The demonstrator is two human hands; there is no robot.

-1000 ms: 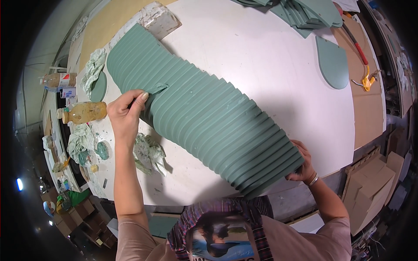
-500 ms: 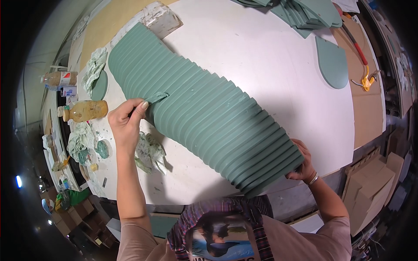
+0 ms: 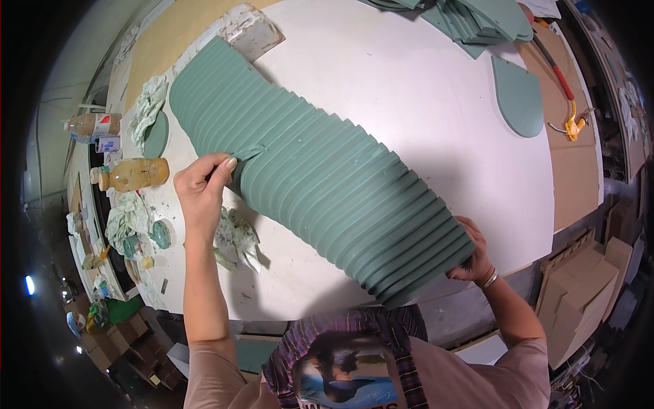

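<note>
A long overlapping row of green rounded panels (image 3: 320, 184) leans diagonally across the white table, from far left to near right. At its left edge, my left hand (image 3: 203, 183) pinches a narrow, flat green strip (image 3: 251, 153) that lies against the panel faces. Whether the strip is a paint-covered tool or a thin loose piece, I cannot tell. My right hand (image 3: 473, 255) is wrapped round the near right end of the row, some of its fingers hidden behind the last panel. Small specks and marks show on the panels.
A paint-smeared block (image 3: 251, 31) stands at the far end. Left lie crumpled cloths (image 3: 129, 218) and a bottle of yellowish liquid (image 3: 141, 174). One loose green panel (image 3: 519, 97), a panel stack (image 3: 480, 24) and a red-and-yellow tool (image 3: 572, 116) are on the right. The white tabletop (image 3: 409, 88) has a curved edge.
My left hand has shifted slightly to the right along with the green strip. My right hand and the row of panels have hardly moved.
</note>
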